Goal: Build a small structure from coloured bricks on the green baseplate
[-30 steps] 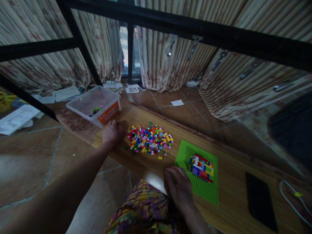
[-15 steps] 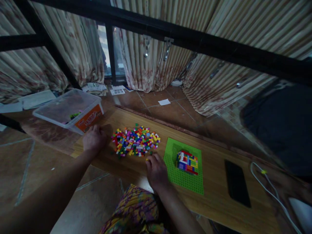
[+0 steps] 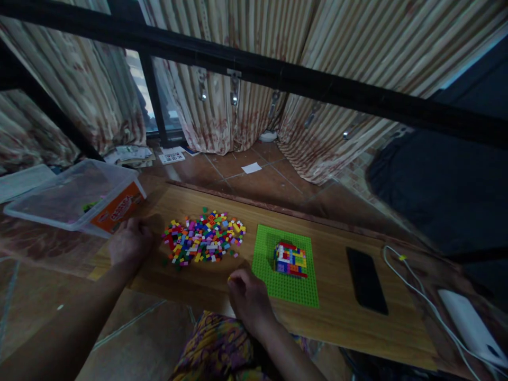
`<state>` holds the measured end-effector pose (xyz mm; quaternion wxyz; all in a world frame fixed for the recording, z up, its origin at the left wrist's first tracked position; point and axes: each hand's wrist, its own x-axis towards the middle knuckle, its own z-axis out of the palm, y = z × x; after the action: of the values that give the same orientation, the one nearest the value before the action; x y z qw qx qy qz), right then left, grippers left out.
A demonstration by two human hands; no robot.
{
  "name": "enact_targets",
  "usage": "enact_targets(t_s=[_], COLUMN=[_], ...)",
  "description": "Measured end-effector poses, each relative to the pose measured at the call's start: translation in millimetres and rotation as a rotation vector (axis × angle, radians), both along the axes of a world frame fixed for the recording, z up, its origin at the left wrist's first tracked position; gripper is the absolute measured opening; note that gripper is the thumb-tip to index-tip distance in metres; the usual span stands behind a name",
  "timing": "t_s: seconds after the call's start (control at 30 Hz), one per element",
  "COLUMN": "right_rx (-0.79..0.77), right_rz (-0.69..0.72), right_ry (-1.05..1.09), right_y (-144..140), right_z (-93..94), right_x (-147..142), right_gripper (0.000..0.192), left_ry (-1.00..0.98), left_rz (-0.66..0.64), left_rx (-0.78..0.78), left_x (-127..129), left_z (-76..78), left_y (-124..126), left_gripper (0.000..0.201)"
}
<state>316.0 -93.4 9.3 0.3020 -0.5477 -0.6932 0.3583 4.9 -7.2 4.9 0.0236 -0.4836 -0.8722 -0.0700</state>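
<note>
A heap of small coloured bricks [image 3: 203,238] lies on a low wooden table [image 3: 341,317]. My left hand [image 3: 130,244] rests curled on the table just left of the heap, holding nothing I can see. My right hand [image 3: 246,297] sits at the near table edge below the heap, its fingertips pinched on a small yellow brick [image 3: 229,278]. Right of it lies a green baseplate [image 3: 286,259] carrying a multicoloured brick block [image 3: 291,259].
A clear plastic tub [image 3: 75,197] with an orange label stands at the table's left end. A black phone [image 3: 366,279], a white cable [image 3: 420,296] and a white device [image 3: 468,325] lie to the right. Curtains and papers fill the floor behind.
The view has swung right. My right hand has moved from the baseplate's corner left to the loose bricks below the heap and pinched a yellow one. My left hand has stayed beside the heap.
</note>
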Motion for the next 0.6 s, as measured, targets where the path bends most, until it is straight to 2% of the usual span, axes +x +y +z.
enact_targets(t_s=[0.1, 0.23, 0.33, 0.43, 0.6], right_rx=[-0.047, 0.074, 0.144, 0.182, 0.188], right_rz=[-0.063, -0.192, -0.35, -0.45, -0.479], right_ry=[0.134, 0.235, 0.216, 0.168, 0.047], right_y=[-8, -9, 2, 17, 36], right_z=[11.3, 18.9, 20.5, 19.9, 16.1], right_x=[13, 43, 73, 99, 113], right_gripper=[0.015, 0.017, 0.016, 0.02, 0.026], left_ry=[-0.006, -0.028, -0.028, -0.019, -0.024], left_rz=[0.013, 0.024, 0.018, 0.011, 0.004], left_rx=[-0.014, -0.037, -0.032, -0.025, -0.015], left_x=[1, 0, -2, -4, -4], left_z=[2.3, 2.9, 0.9, -1.2, -1.0], left_y=[1, 2, 2, 2, 1], left_gripper=[0.039, 0.038, 0.038, 0.039, 0.039])
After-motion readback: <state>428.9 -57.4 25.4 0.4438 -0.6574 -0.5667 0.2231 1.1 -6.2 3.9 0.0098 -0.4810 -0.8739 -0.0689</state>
